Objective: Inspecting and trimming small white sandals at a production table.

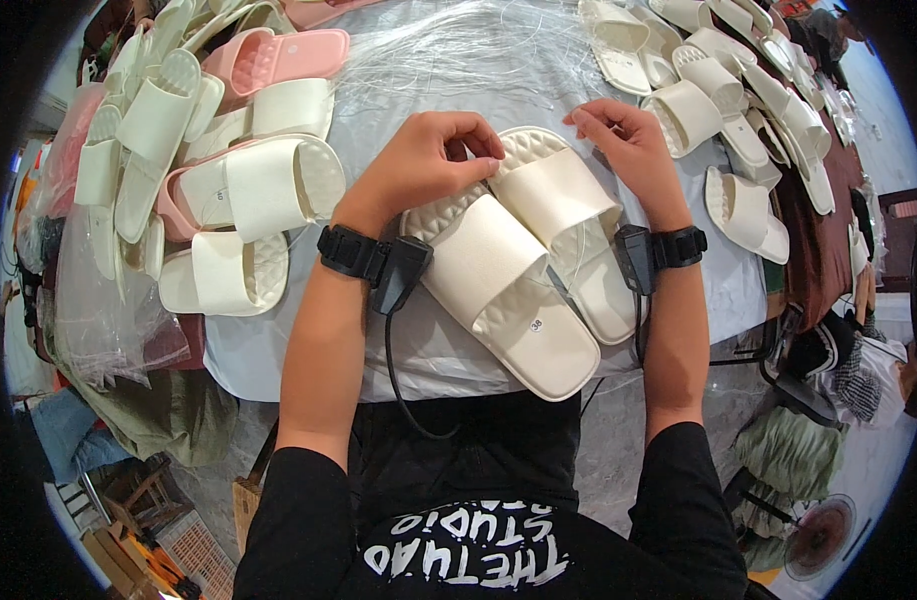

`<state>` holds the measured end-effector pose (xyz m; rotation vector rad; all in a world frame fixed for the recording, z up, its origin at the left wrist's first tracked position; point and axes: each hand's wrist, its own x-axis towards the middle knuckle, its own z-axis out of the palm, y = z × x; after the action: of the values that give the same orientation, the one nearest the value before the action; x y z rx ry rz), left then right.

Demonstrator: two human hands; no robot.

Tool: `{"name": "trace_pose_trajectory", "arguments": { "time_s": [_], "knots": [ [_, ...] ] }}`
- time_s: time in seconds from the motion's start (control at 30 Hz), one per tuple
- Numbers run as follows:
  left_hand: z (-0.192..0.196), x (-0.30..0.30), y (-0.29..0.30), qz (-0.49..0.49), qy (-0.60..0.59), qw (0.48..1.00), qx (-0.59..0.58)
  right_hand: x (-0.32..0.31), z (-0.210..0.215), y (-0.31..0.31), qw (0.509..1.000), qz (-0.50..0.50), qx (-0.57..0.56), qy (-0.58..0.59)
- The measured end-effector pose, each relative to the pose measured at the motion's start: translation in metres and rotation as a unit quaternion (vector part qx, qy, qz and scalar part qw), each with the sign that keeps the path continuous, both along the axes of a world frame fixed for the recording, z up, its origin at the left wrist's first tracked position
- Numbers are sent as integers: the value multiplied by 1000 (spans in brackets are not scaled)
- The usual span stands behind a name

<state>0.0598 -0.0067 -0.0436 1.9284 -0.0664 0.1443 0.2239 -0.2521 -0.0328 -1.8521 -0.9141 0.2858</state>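
A pair of cream slippers lies side by side before me, toes toward me: the left slipper [488, 250] and the right slipper [563, 205]. A thin clear strand [578, 262] shows by the right slipper's strap. My left hand [428, 160] is over the far ends of the pair, thumb and forefinger pinched between the two slippers. What that pinch holds is too small to make out. Beyond the right slipper's far right edge, my right hand [626, 145] is raised with fingers curled and thumb against forefinger. Whatever it grips is also too fine to tell.
A bundle of clear strands [448, 50] lies at the table's far side. Cream slippers [268, 185] and a pink slipper [288, 57] are heaped at left, beside clear plastic bags [118, 320]. More cream slippers [743, 205] pile up at right. Black wrist devices [403, 270] trail cables.
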Motion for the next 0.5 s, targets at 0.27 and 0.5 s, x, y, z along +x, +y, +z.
{"name": "trace_pose_trajectory", "arguments": {
  "time_s": [0.27,0.5],
  "knots": [
    [0,0,0,1,7,1000,-13,-7,1,0,999,19,-17,-38],
    [0,0,0,-3,4,1000,-6,-4,-1,4,999,35,19,-13]
  ]
}}
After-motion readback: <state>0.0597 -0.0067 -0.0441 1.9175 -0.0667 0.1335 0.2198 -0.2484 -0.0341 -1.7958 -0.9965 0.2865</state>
